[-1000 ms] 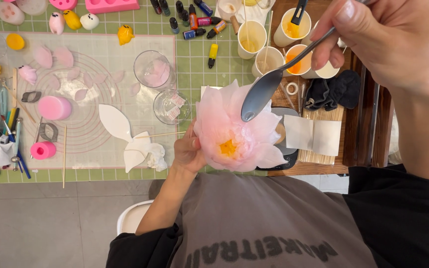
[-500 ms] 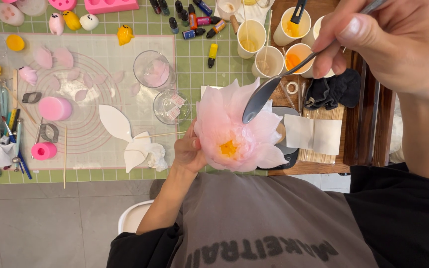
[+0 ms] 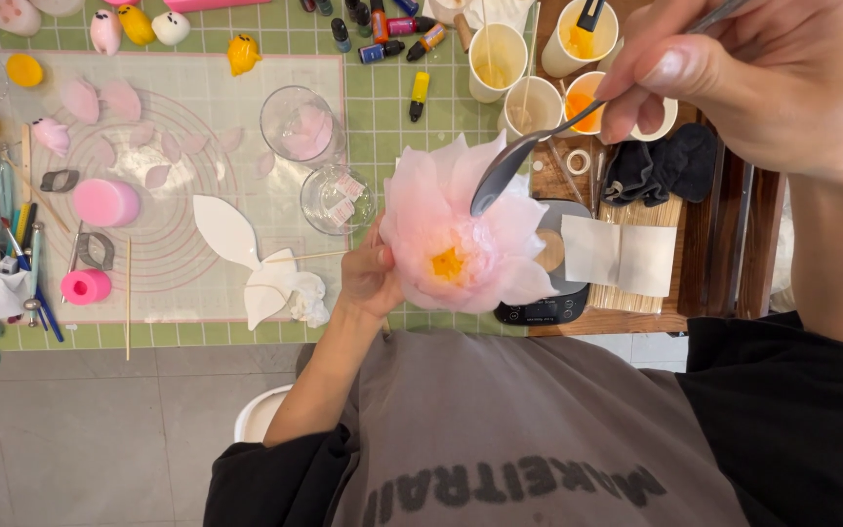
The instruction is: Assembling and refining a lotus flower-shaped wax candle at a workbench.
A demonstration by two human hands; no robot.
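Observation:
My left hand (image 3: pixel 368 278) grips a large pale pink flower (image 3: pixel 500 234) with thin, translucent petals and a yellow centre, holding it from its left side above the table's near edge. My right hand (image 3: pixel 763 68), close to the camera at the upper right, holds a grey metal spoon (image 3: pixel 500 176) by its handle. The spoon's bowl points down-left and rests against the flower's upper petals.
Paper cups (image 3: pixel 496 59), one with orange liquid (image 3: pixel 582 107), and small dye bottles (image 3: pixel 382 49) stand at the back. Two glass bowls (image 3: pixel 297 122) sit left of the flower. A scale (image 3: pixel 548 307), black cloth (image 3: pixel 661 161), pink cylinders (image 3: pixel 104 202) and loose petals (image 3: pixel 124 98) lie around.
The spoon's bowl has slid a little up and left along the upper petals. The flower and my left hand have risen slightly in view.

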